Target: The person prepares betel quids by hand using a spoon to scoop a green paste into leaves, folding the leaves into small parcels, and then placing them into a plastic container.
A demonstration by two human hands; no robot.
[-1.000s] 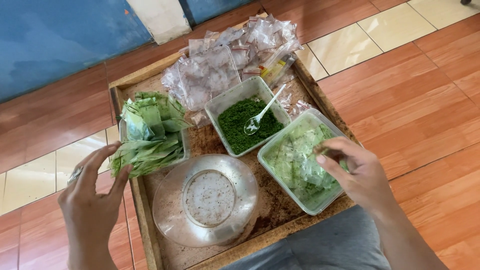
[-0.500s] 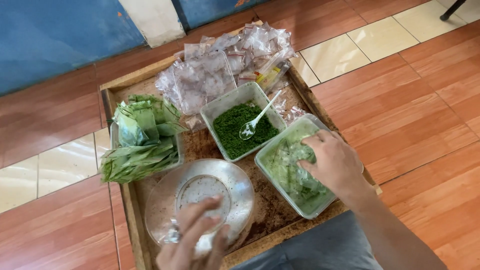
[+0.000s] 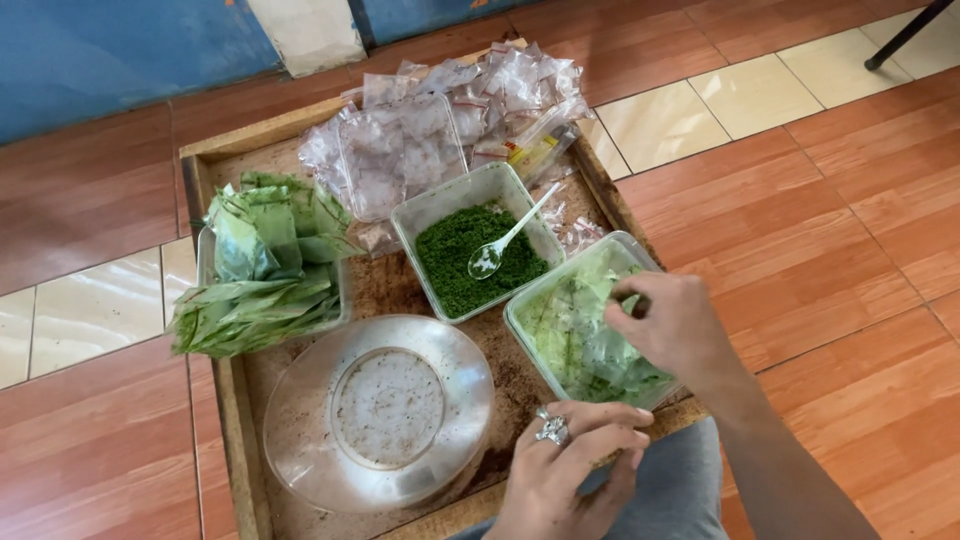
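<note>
My right hand (image 3: 672, 325) reaches into a clear plastic tub (image 3: 523, 311) of pale green packets at the right of a wooden tray (image 3: 212, 160), fingers pinched among the packets. My left hand (image 3: 575, 460), wearing a ring, rests at the tray's near edge by that tub, fingers curled; whether it holds anything I cannot tell. A second tub (image 3: 450, 203) of dark green powder with a plastic spoon (image 3: 503, 242) stands in the middle. A clear upturned lid (image 3: 378, 410) lies at the front.
A container of filled green packets (image 3: 262, 262) sits at the tray's left. A heap of empty clear bags (image 3: 440, 125) lies at the back. The tray rests on a reddish tiled floor (image 3: 850, 190) near a blue wall (image 3: 120, 50). My grey-trousered knee (image 3: 670, 490) is below.
My left hand has moved from the left green packets across the clear lid to the tray's near edge. My right hand stays in the right tub.
</note>
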